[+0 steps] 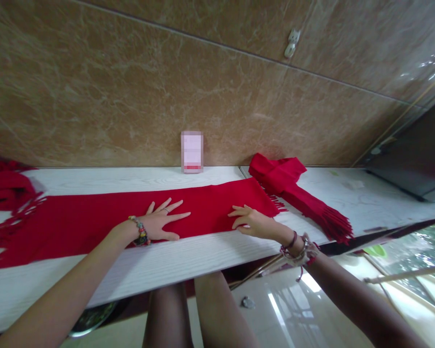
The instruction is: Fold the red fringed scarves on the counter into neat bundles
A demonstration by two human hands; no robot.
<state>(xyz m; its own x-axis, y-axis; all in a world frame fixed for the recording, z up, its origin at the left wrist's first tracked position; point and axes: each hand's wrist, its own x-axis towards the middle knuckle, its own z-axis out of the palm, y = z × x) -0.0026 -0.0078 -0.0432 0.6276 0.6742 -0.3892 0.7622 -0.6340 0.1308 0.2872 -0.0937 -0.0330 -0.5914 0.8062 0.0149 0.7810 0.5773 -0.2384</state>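
A red fringed scarf (206, 203) lies spread lengthwise along the white tabletop, with tassels at both short ends. Flat on its middle rests my left hand (159, 220), fingers spread, a ring and a beaded bracelet showing. My right hand (252, 221) touches the scarf nearer its right end, fingers bent a little and apart, nothing held. Just beyond that end a second red scarf (297, 188) lies folded, its fringe pointing toward the front right. More bunched red cloth (7, 186) sits at the far left.
A white table (217, 251) runs along a brown marbled wall (148, 96). Against the wall leans a pale, blurred-out card or phone (192, 152). A dark grey appliance or box (413, 145) stands at the right end. My legs are below the front edge.
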